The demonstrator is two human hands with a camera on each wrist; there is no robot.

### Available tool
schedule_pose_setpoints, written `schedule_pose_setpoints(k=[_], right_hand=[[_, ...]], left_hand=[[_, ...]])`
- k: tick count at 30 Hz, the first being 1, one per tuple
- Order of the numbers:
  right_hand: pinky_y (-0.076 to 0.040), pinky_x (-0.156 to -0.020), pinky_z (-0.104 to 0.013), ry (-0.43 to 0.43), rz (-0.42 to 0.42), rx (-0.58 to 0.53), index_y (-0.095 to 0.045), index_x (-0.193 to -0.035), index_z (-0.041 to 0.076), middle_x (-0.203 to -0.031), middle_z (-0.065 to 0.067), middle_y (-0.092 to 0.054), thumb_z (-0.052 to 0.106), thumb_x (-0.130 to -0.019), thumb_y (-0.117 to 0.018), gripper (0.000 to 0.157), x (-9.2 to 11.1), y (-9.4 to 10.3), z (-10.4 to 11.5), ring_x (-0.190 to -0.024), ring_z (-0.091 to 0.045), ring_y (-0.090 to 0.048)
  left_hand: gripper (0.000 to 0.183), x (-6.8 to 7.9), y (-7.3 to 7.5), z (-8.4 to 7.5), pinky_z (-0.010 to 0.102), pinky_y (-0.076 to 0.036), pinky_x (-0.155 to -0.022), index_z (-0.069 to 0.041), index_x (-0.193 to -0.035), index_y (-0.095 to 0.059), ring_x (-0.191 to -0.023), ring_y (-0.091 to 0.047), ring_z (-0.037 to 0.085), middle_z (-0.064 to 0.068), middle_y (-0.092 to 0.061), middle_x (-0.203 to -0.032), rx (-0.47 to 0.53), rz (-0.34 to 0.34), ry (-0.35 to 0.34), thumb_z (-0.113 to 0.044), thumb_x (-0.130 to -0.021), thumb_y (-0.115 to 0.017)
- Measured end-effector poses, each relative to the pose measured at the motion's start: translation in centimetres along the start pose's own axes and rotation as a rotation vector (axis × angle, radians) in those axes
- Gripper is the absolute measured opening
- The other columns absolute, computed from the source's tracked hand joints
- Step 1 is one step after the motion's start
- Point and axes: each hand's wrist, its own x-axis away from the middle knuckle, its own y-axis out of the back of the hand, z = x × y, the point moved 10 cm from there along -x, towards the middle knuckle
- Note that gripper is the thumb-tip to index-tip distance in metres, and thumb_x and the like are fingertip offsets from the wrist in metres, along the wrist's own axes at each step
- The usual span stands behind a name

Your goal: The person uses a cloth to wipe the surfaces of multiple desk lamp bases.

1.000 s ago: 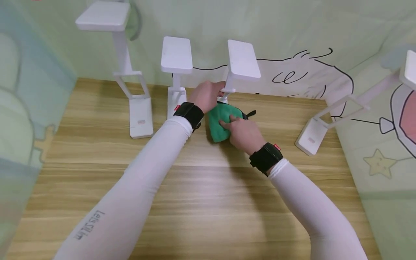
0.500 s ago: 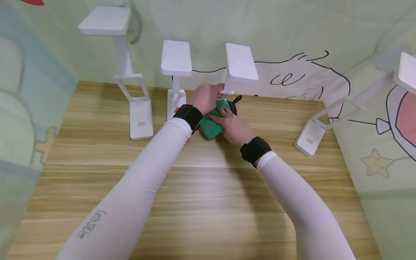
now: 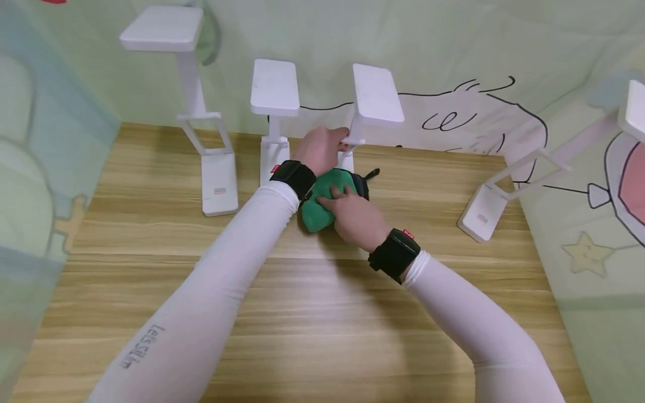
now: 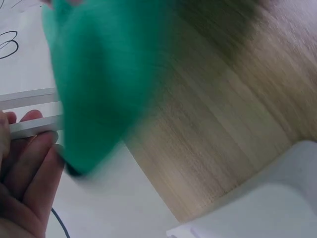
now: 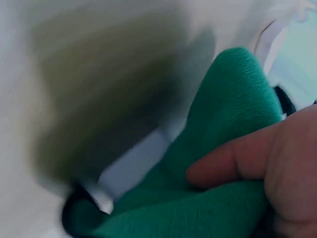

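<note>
In the head view my left hand [image 3: 318, 150] grips the thin folding frame of a white desk lamp [image 3: 378, 94] near the back wall. The left wrist view shows my fingers [image 4: 42, 171] curled about a white bar [image 4: 37, 125] of that frame. Just in front of the lamp, my right hand [image 3: 360, 221] holds a green cleaning cloth [image 3: 318, 215] with black edging and a black loop. One digit presses into a fold of the cloth [image 5: 233, 104] in the right wrist view; the other fingers are hidden. The cloth overlaps the lamp's white base, which is mostly covered.
Two more white desk lamps stand to the left, one tall [image 3: 163, 28] and one shorter [image 3: 274, 87] close by my left wrist. Another lamp [image 3: 482, 210] leans rightward at the right. A wood-grain table [image 3: 302, 336] meets printed fabric walls [image 3: 453, 45] behind and at both sides.
My right hand has moved left with the cloth, first up to the lamp's frame, then back down toward me over its base. My left hand stays on the lamp frame.
</note>
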Motion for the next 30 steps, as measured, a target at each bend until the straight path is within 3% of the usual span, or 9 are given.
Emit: schedule_pose_setpoints(k=[3, 7, 12, 14, 18, 21, 22, 25, 30], right_hand=[[-0.043, -0.102, -0.053, 0.052, -0.014, -0.067, -0.052, -0.144, 0.015, -0.147, -0.020, -0.045, -0.006, -0.089, -0.046, 0.059, -0.7, 0.0, 0.3, -0.129, -0.050, -0.038], [-0.036, -0.108, -0.053, 0.061, -0.085, -0.113, -0.051, -0.144, 0.013, -0.152, -0.019, -0.038, -0.011, -0.088, -0.047, 0.062, -1.5, 0.4, -1.7, -0.134, -0.046, -0.033], [-0.030, -0.113, -0.051, -0.005, -0.095, -0.153, -0.045, -0.148, 0.012, -0.156, -0.019, -0.030, -0.013, -0.087, -0.045, 0.066, -0.9, 0.3, -5.1, -0.139, -0.039, -0.026], [-0.033, -0.110, -0.053, -0.049, -0.075, -0.159, -0.043, -0.150, 0.013, -0.155, -0.019, -0.030, -0.011, -0.088, -0.043, 0.066, -0.3, 0.2, -5.9, -0.139, -0.040, -0.026], [-0.054, -0.084, -0.050, -0.136, -0.045, -0.129, -0.044, -0.149, 0.014, -0.152, -0.021, -0.037, -0.007, -0.090, -0.044, 0.063, 1.2, 0.4, -6.7, -0.129, -0.042, -0.042], [-0.054, -0.059, -0.044, -0.190, -0.012, -0.086, -0.044, -0.150, 0.015, -0.149, -0.022, -0.040, -0.006, -0.090, -0.045, 0.063, 2.3, 0.5, -6.5, -0.122, -0.043, -0.049], [-0.055, -0.058, -0.043, -0.195, -0.001, -0.064, -0.044, -0.149, 0.015, -0.148, -0.023, -0.042, -0.006, -0.091, -0.045, 0.062, 2.6, 0.5, -6.2, -0.120, -0.044, -0.050], [-0.058, -0.071, -0.047, -0.169, 0.019, 0.019, -0.046, -0.148, 0.012, -0.145, -0.024, -0.045, -0.002, -0.095, -0.047, 0.055, 2.8, 0.8, -4.5, -0.123, -0.046, -0.047], [-0.051, -0.093, -0.051, -0.046, -0.002, 0.100, -0.051, -0.143, 0.007, -0.141, -0.024, -0.050, 0.000, -0.095, -0.053, 0.049, 2.0, 1.4, -1.9, -0.124, -0.046, -0.047]], left_hand=[[0.011, -0.1, 0.1, -0.3, 0.032, -0.050, -0.073, -0.014, -0.106, -0.065, -0.081, -0.062, 0.016, 0.002, -0.072, -0.098, -0.015, -0.007, -0.004, -0.020, -0.102, -0.057], [0.010, 0.0, -0.1, -0.6, 0.032, -0.049, -0.072, -0.014, -0.104, -0.065, -0.079, -0.061, 0.015, 0.000, -0.070, -0.093, -0.010, -0.003, -0.005, -0.018, -0.102, -0.056], [0.010, 0.0, -0.1, -1.0, 0.031, -0.050, -0.071, -0.015, -0.107, -0.063, -0.079, -0.061, 0.015, -0.001, -0.069, -0.092, -0.006, 0.008, -0.002, -0.014, -0.102, -0.054], [0.011, 0.0, -0.1, -1.2, 0.031, -0.050, -0.072, -0.014, -0.109, -0.062, -0.079, -0.061, 0.015, -0.001, -0.068, -0.092, -0.014, 0.014, -0.005, -0.014, -0.102, -0.054], [0.010, 0.0, 0.0, -1.3, 0.029, -0.048, -0.069, -0.014, -0.108, -0.061, -0.077, -0.060, 0.015, 0.000, -0.067, -0.092, -0.030, 0.012, -0.015, -0.016, -0.103, -0.053], [0.012, 0.0, -0.2, -1.2, 0.028, -0.046, -0.065, -0.014, -0.109, -0.062, -0.075, -0.059, 0.015, 0.000, -0.068, -0.092, -0.021, 0.004, -0.008, -0.015, -0.102, -0.052], [0.013, 0.0, -0.2, -1.0, 0.027, -0.046, -0.064, -0.014, -0.111, -0.062, -0.075, -0.059, 0.015, -0.001, -0.068, -0.093, -0.013, 0.003, 0.002, -0.015, -0.102, -0.052], [0.016, 0.0, -0.3, -0.6, 0.027, -0.046, -0.063, -0.015, -0.114, -0.063, -0.075, -0.060, 0.014, -0.001, -0.070, -0.096, 0.007, -0.010, 0.021, -0.016, -0.102, -0.053], [0.014, 0.0, -0.2, -0.8, 0.030, -0.049, -0.063, -0.014, -0.111, -0.064, -0.073, -0.062, 0.016, 0.001, -0.071, -0.093, -0.008, -0.054, -0.016, -0.018, -0.103, -0.054]])
